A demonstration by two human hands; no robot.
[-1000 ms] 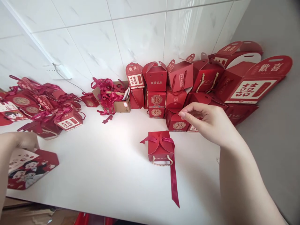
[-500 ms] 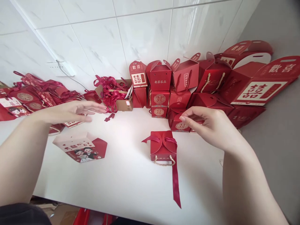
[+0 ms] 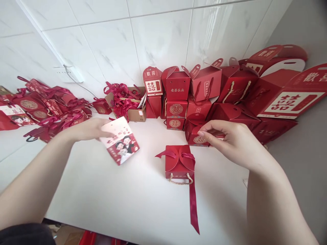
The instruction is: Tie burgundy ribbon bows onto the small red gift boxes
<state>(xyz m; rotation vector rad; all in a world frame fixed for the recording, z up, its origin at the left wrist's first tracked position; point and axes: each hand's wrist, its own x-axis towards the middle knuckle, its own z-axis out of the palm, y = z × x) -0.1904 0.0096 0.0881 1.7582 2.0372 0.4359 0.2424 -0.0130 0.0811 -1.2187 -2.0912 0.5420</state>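
Note:
A pink-and-red gift box [image 3: 124, 146] printed with a cartoon couple is tilted in the grip of my left hand [image 3: 100, 130], its fingers partly hidden behind the box. To its right on the white table stands a small red gift box [image 3: 179, 160] with a gold cord handle. A dark red ribbon [image 3: 194, 207] threads through its curved top flaps; one end trails toward the front of the table. My right hand [image 3: 227, 141] hovers above and right of that box, thumb and index fingertips together and nothing visible between them.
Stacked red gift boxes [image 3: 176, 88] line the wall at the back and right. Behind my left hand, a cardboard box [image 3: 140, 115] holds loose dark red ribbons [image 3: 122, 98]. More ribboned red boxes [image 3: 53, 105] are piled at the left. A wall socket [image 3: 67, 75] has a cable plugged in.
My left hand has taken hold of the cartoon-couple box and carried it to the right, tilting it. My right hand stays nearly where it was. The view has shifted slightly.

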